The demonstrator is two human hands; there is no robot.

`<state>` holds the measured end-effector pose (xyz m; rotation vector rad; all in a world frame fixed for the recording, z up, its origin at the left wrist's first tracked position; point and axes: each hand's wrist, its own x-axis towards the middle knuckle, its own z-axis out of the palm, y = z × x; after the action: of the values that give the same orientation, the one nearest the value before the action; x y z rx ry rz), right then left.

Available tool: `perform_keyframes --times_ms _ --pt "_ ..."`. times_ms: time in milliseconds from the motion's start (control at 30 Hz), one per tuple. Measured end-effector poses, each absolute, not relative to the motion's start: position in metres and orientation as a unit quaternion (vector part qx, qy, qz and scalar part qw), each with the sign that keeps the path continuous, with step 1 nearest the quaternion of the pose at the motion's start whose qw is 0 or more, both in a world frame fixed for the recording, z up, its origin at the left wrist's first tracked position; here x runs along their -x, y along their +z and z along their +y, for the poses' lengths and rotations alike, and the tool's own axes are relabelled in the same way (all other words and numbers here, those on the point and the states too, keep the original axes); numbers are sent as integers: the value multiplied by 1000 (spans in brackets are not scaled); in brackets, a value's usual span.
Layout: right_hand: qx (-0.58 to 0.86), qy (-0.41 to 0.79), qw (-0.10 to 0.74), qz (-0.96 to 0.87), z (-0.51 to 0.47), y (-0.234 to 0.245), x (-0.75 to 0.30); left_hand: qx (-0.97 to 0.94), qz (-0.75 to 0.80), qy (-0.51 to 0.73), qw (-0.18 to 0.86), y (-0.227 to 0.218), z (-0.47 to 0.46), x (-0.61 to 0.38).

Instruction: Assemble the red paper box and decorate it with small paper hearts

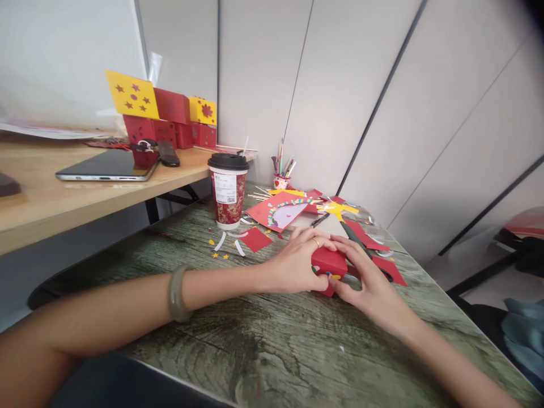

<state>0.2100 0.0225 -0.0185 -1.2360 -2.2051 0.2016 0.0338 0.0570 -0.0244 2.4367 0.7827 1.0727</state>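
A small red paper box [330,259] with coloured dots on its front side sits on the dark wood-grain table [238,328]. Around its left side and top curls my left hand [298,259], a ring on one finger and its thumb at the front face. From the right, my right hand [361,275] grips the same box, fingers over the top edge and thumb at the front. Both thumbs nearly meet on the dotted side. Fingers cover much of the box. Just beyond my right hand lie dark-handled scissors [357,239], partly hidden.
A lidded paper cup [228,192] stands left of my hands. Behind are a decorated red card [283,209], a pen cup [281,181] and red paper scraps [255,239]. On the raised wooden desk [187,170] rest a tablet [108,165] and stacked red and yellow boxes [172,105].
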Motion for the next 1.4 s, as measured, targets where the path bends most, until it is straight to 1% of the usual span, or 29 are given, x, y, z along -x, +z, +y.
perform_keyframes --times_ms 467,700,1267,1400 --pt "468 75 287 -833 22 -20 -211 -860 276 381 197 -25 58 -34" --pt "458 55 285 -840 22 -19 -210 -856 271 392 199 -26 58 -34" --pt "441 87 287 -846 23 -20 -214 -853 267 393 216 -25 58 -33" --pt "442 97 277 -848 23 -18 -214 -853 267 394 214 -26 57 -33"
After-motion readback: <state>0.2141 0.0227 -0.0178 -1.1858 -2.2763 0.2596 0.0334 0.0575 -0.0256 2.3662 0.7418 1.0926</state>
